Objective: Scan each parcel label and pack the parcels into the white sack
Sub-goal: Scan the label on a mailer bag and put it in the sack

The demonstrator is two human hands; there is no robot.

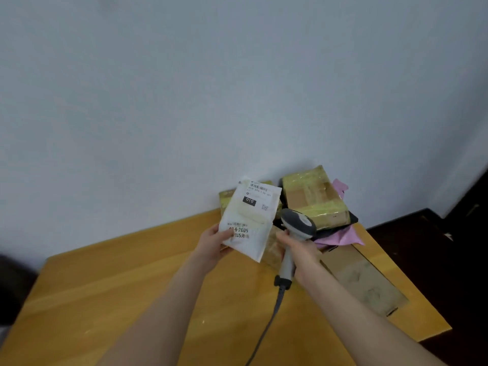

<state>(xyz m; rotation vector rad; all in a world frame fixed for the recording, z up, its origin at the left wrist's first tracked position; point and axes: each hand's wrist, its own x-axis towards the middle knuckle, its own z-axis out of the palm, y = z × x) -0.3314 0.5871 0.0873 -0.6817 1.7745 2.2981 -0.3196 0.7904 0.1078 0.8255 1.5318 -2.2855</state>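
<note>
My left hand (212, 244) grips the lower left edge of a flat white parcel (249, 217), held upright above the wooden table (132, 286) with its printed label and barcode facing me. My right hand (301, 253) holds the handle of a grey barcode scanner (297, 224); its head sits just right of the parcel, tilted toward it. The scanner's cable (266, 326) trails down toward the frame's bottom edge. The white sack is not in view.
Behind the hands, a taped cardboard box (314, 198) lies on a black and a pink mailer (340, 240) at the table's far right corner by the wall. A flattened cardboard piece (364, 276) lies along the right edge. Dark floor lies beyond the table's right side.
</note>
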